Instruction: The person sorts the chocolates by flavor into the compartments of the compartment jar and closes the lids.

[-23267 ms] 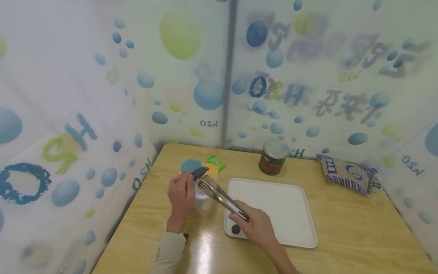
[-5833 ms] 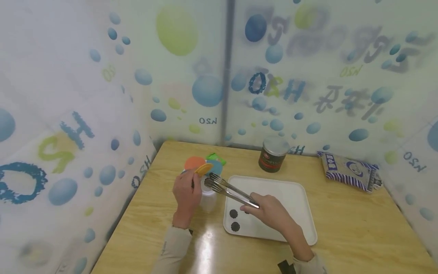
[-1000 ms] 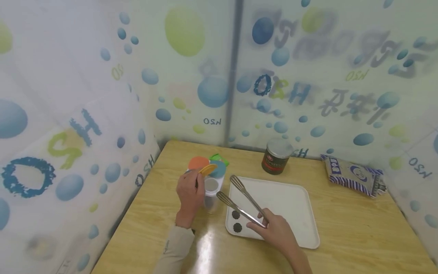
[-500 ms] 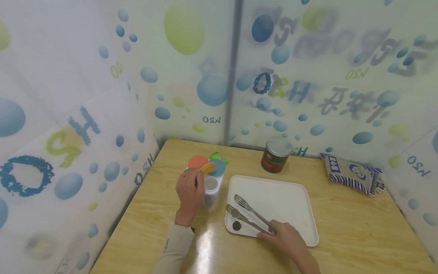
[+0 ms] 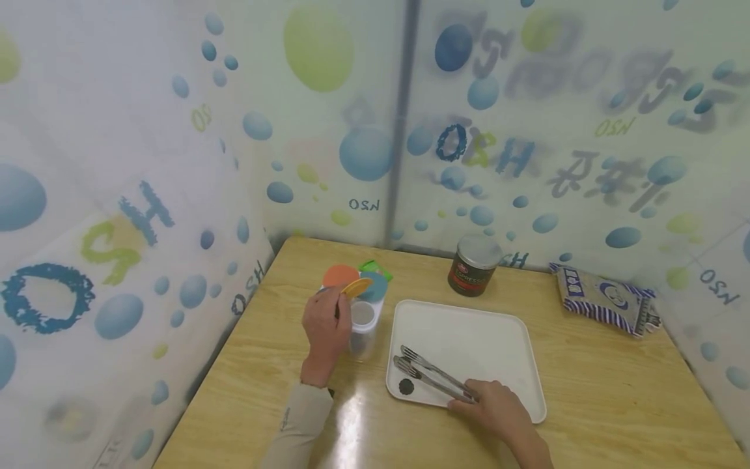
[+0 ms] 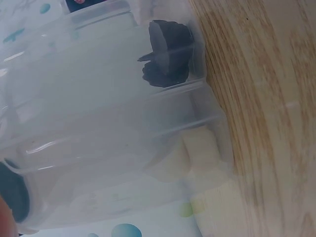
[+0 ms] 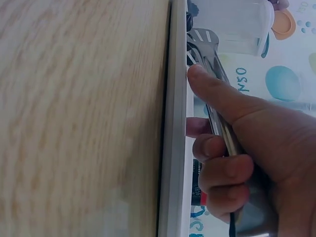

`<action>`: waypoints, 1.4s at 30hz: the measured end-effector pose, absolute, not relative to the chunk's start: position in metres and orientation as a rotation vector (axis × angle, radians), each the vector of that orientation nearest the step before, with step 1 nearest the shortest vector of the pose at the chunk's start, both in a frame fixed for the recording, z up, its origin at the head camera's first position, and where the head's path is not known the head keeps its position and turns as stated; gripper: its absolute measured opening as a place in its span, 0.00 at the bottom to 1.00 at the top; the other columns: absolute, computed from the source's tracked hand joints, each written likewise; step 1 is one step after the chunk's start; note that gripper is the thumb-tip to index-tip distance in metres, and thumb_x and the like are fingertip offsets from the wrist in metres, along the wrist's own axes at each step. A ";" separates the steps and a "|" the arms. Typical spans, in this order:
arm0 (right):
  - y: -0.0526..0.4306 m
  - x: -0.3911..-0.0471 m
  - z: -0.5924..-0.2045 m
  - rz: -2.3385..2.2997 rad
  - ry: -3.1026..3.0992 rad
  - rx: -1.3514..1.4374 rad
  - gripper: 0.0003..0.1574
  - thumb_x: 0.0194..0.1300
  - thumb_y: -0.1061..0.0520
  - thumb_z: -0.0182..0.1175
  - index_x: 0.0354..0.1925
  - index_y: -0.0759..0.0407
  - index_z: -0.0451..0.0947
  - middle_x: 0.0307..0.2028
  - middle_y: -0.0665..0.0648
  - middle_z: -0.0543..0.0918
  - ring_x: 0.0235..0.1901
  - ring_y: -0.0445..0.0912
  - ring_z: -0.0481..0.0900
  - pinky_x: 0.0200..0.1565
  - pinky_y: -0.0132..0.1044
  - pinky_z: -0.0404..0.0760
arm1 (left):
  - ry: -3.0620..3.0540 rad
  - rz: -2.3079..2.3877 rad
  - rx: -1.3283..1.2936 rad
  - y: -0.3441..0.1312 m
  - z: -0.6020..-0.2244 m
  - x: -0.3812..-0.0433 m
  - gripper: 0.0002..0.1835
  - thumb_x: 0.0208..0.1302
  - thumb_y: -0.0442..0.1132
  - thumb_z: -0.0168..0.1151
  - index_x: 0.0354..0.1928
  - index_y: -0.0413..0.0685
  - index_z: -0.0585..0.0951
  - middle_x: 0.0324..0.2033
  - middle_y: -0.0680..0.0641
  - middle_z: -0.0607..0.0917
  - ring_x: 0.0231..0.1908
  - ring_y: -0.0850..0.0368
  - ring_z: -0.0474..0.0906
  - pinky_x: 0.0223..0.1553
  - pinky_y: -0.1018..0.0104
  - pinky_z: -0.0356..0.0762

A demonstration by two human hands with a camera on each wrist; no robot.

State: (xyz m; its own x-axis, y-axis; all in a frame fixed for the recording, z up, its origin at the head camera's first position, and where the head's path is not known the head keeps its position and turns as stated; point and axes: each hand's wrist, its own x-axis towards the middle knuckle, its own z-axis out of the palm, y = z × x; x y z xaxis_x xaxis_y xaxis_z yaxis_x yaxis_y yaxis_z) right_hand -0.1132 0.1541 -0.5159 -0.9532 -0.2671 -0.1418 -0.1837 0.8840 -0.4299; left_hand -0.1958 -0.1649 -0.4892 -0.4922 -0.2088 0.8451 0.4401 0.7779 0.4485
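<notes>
My left hand [image 5: 325,329] pinches the raised yellow lid [image 5: 356,286] of a clear storage container [image 5: 361,345] with several compartments. The compartment mouth in front of that hand is uncovered. Dark scalloped cookies [image 6: 170,54] lie at the bottom of one compartment, pale pieces [image 6: 201,148] in another. My right hand [image 5: 497,409] grips metal tongs [image 5: 441,374] low over the white tray [image 5: 469,326]. Their slotted tips are close together at a dark cookie near the tray's left side, partly hidden by them. Another dark cookie [image 5: 406,387] lies at the near left corner.
Behind the container is a small green packet [image 5: 375,269]. A dark espresso tin [image 5: 471,270] with a grey lid stands beyond the tray. At the back right lies a striped bag [image 5: 603,296]. Printed curtains rise at the wooden table's [image 5: 615,404] back and sides.
The tongs moved from the container's mouth down to the tray's left side, and their arms came closer together over the last second. My left hand stays on the yellow lid; much earlier it held a dark one.
</notes>
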 end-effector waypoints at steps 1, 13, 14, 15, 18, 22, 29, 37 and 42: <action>0.154 -0.113 -0.516 -0.627 2.859 -0.348 0.31 0.55 0.32 0.67 0.20 0.45 0.61 0.17 0.41 0.57 0.18 0.36 0.58 0.22 0.29 0.53 | -1.939 -0.788 -0.173 -0.165 -0.489 -0.196 0.11 0.65 0.35 0.52 0.27 0.41 0.80 0.19 0.46 0.80 0.22 0.49 0.76 0.29 0.52 0.73; 0.155 -0.114 -0.513 -0.742 2.856 -0.332 0.23 0.60 0.32 0.64 0.24 0.42 0.68 0.16 0.40 0.65 0.18 0.36 0.63 0.23 0.30 0.60 | -1.925 -0.774 -0.172 -0.166 -0.489 -0.196 0.11 0.64 0.34 0.52 0.23 0.42 0.76 0.16 0.46 0.75 0.20 0.50 0.72 0.25 0.55 0.69; 0.154 -0.114 -0.511 -0.757 2.861 -0.341 0.23 0.60 0.32 0.63 0.24 0.42 0.69 0.16 0.40 0.65 0.18 0.35 0.62 0.23 0.30 0.61 | -1.924 -0.775 -0.172 -0.166 -0.489 -0.196 0.12 0.64 0.34 0.52 0.23 0.42 0.76 0.16 0.46 0.74 0.20 0.50 0.72 0.25 0.55 0.69; 0.154 -0.114 -0.510 -0.777 2.863 -0.350 0.22 0.61 0.32 0.62 0.25 0.42 0.69 0.16 0.39 0.65 0.17 0.35 0.62 0.22 0.29 0.61 | -1.925 -0.773 -0.173 -0.166 -0.489 -0.196 0.12 0.64 0.34 0.52 0.22 0.42 0.75 0.15 0.46 0.74 0.19 0.51 0.71 0.25 0.56 0.68; 0.151 -0.114 -0.504 -0.841 2.880 -0.362 0.21 0.62 0.33 0.63 0.25 0.41 0.70 0.15 0.38 0.64 0.16 0.33 0.60 0.22 0.28 0.61 | -1.934 -0.775 -0.176 -0.167 -0.489 -0.195 0.11 0.64 0.34 0.52 0.23 0.41 0.76 0.16 0.46 0.75 0.20 0.51 0.72 0.26 0.55 0.70; 0.144 -0.114 -0.495 -0.905 2.933 -0.417 0.19 0.61 0.34 0.64 0.26 0.40 0.69 0.15 0.35 0.62 0.15 0.31 0.59 0.22 0.27 0.61 | -1.953 -0.777 -0.165 -0.167 -0.489 -0.194 0.10 0.64 0.34 0.53 0.25 0.41 0.78 0.17 0.46 0.78 0.21 0.51 0.74 0.27 0.54 0.72; 0.129 -0.122 -0.478 -1.047 2.994 -0.508 0.14 0.60 0.41 0.68 0.30 0.43 0.74 0.15 0.36 0.60 0.15 0.30 0.57 0.20 0.27 0.61 | -1.967 -0.774 -0.163 -0.169 -0.489 -0.194 0.10 0.64 0.34 0.53 0.28 0.40 0.80 0.20 0.45 0.81 0.23 0.51 0.77 0.31 0.53 0.74; 0.106 -0.134 -0.466 -1.085 2.888 -0.528 0.16 0.62 0.37 0.65 0.32 0.44 0.75 0.16 0.38 0.62 0.16 0.31 0.56 0.21 0.27 0.60 | -1.956 -0.782 -0.177 -0.167 -0.489 -0.195 0.11 0.64 0.34 0.53 0.22 0.43 0.75 0.15 0.47 0.76 0.18 0.54 0.71 0.32 0.52 0.75; 0.098 -0.138 -0.466 -1.044 2.913 -0.618 0.16 0.62 0.38 0.66 0.31 0.45 0.74 0.17 0.39 0.65 0.16 0.31 0.58 0.22 0.27 0.60 | -1.949 -0.787 -0.195 -0.165 -0.490 -0.196 0.10 0.64 0.33 0.53 0.24 0.41 0.77 0.16 0.48 0.76 0.18 0.55 0.69 0.32 0.53 0.75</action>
State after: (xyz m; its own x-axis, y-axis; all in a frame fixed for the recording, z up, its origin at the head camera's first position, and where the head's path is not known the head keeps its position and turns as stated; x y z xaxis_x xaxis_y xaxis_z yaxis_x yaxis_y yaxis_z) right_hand -0.1379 0.0982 -0.4660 -0.9231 -0.3572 0.1424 -0.3663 0.7042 -0.6082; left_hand -0.1956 -0.1654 -0.4896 -0.5011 -0.1904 0.8442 0.4490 0.7767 0.4417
